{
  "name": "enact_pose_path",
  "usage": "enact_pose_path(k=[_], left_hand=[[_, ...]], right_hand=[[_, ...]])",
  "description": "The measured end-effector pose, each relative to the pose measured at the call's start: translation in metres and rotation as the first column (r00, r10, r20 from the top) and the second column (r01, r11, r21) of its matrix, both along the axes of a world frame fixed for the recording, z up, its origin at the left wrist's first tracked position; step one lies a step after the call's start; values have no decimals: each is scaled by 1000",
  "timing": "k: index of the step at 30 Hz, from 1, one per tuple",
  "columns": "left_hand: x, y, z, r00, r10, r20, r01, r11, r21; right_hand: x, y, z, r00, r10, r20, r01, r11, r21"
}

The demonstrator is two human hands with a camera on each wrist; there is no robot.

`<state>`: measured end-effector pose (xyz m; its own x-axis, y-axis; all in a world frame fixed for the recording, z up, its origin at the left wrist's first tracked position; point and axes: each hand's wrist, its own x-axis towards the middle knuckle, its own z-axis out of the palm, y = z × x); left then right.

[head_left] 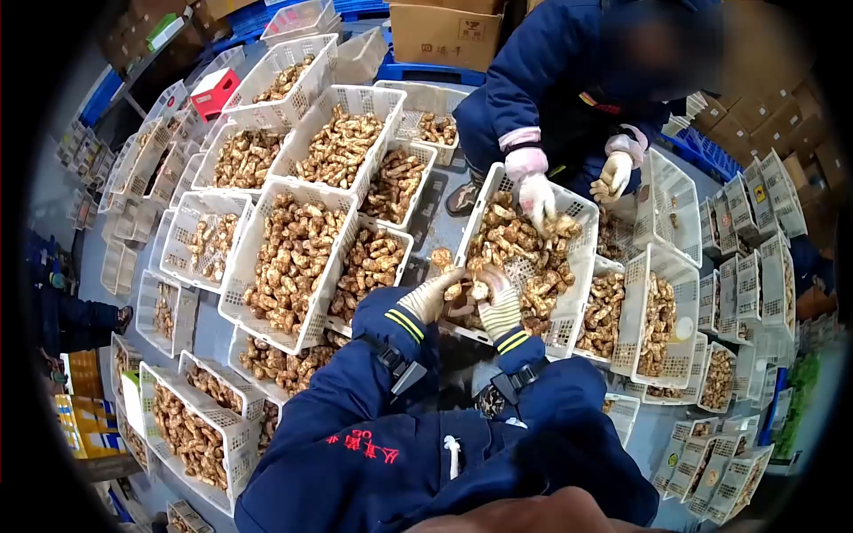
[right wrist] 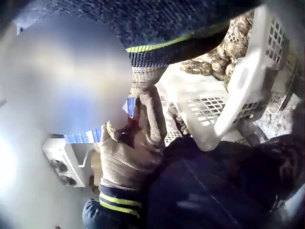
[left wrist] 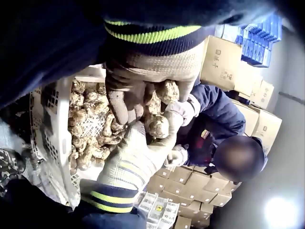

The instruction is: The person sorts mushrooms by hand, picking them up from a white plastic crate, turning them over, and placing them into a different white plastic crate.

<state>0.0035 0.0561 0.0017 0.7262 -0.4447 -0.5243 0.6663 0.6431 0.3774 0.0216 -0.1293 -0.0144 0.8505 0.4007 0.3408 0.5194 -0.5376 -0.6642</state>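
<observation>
Both hands wear knitted gloves and meet over the near end of a white crate (head_left: 577, 302) of brown, knobbly mushrooms (head_left: 511, 235). My left hand (head_left: 428, 298) grips mushrooms; one mushroom (left wrist: 167, 91) pokes out beside its fingers in the left wrist view. Close against it, my right hand (head_left: 500, 306) pinches a pale-ended mushroom (left wrist: 157, 126). Another small mushroom (head_left: 442, 258) shows above the left fingers in the head view. In the right wrist view the left glove (right wrist: 126, 160) hides most of what is held.
Across the crate another person's gloved hand (head_left: 538, 200) reaches into the same mushrooms. Crates of mushrooms stand close on the left, such as a large crate (head_left: 233, 293), and on the right, such as a tilted crate (head_left: 689, 324). A cardboard box (head_left: 444, 35) stands behind.
</observation>
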Motion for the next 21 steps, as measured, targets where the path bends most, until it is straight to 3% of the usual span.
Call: enact_pose_path(k=[6, 9, 10, 13, 15, 17, 18, 20, 21], left_hand=[[-4, -8, 1, 999, 0, -39, 9, 973, 231], [3, -5, -23, 994, -104, -15, 105, 993, 56], [3, -3, -30, 997, -69, -27, 69, 998, 11], [0, 2, -22, 995, -16, 98, 5, 994, 114], [0, 4, -15, 998, 2, 62, -12, 987, 160], [1, 2, -14, 996, 21, 81, -39, 975, 218], [3, -1, -16, 992, 103, 74, -112, 985, 132], [4, 3, -21, 990, 120, 73, -129, 982, 141], [5, 4, -23, 989, 127, 73, -136, 980, 146]], right_hand=[[-18, 5, -8, 994, -103, 37, 94, 977, 192], [-21, 14, -15, 999, 33, -16, -30, 987, 158], [-22, 17, -9, 999, 48, -4, -47, 994, 102], [-25, 18, 9, 992, 96, -82, -92, 995, 49], [-19, 11, 0, 990, 129, -58, -119, 982, 145], [-15, 1, -4, 995, 85, -48, -80, 992, 96], [-13, -4, -3, 999, 26, -48, -25, 999, 31], [-4, -25, -24, 962, -107, -253, 28, 954, -299], [-3, -37, -41, 898, -208, -387, -59, 816, -576]])
